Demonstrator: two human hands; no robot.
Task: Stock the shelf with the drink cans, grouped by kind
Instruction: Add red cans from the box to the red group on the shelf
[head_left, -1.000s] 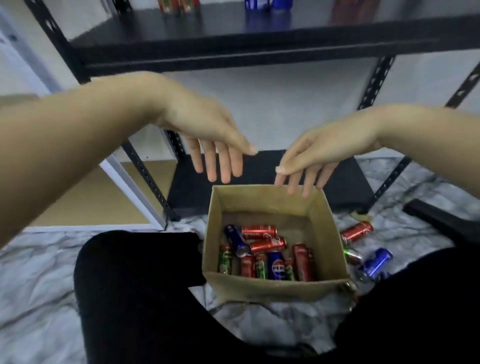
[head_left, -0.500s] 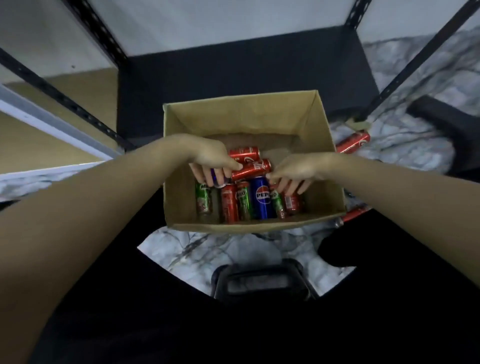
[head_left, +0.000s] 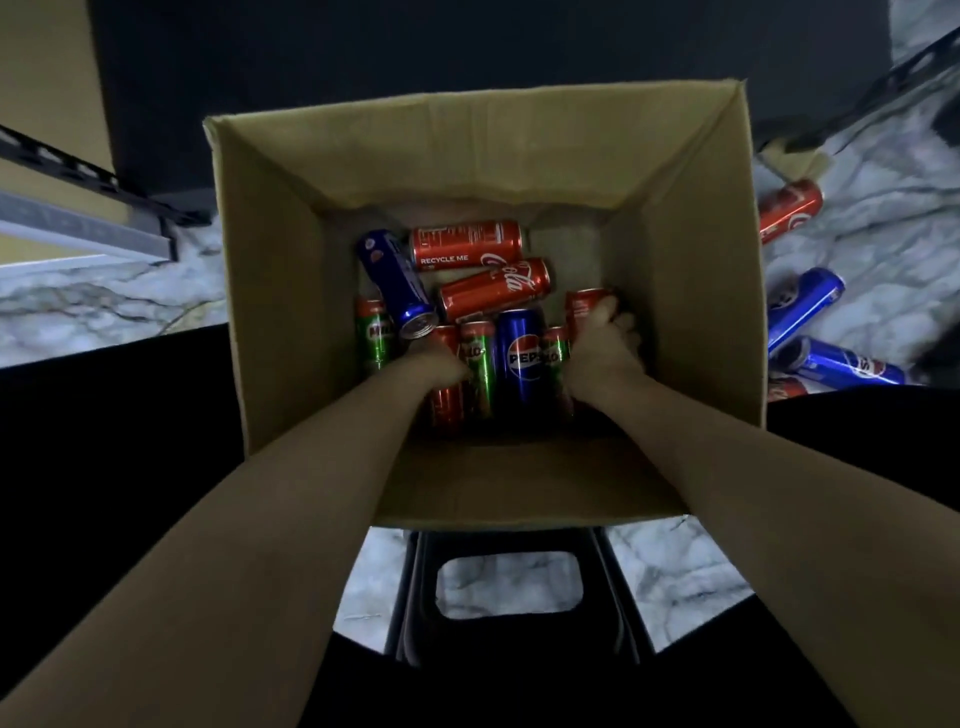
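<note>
Drink cans (head_left: 517, 358) mostly upright in box (head_left: 291, 270), three lying flat; left hand (head_left: 441, 364) grip unclear, right hand (head_left: 605, 338) around red can (head_left: 584, 306).

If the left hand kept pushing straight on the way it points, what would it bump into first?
Probably the red drink can right at the left hand; its fingers look already on it, though depth is unclear.

The cardboard box (head_left: 483, 166) stands on the floor (head_left: 104, 296) before the shelf (head_left: 467, 47). Drink cans (head_left: 493, 291) lie inside it. More cans (head_left: 802, 306) lie on the floor to its right.
</note>
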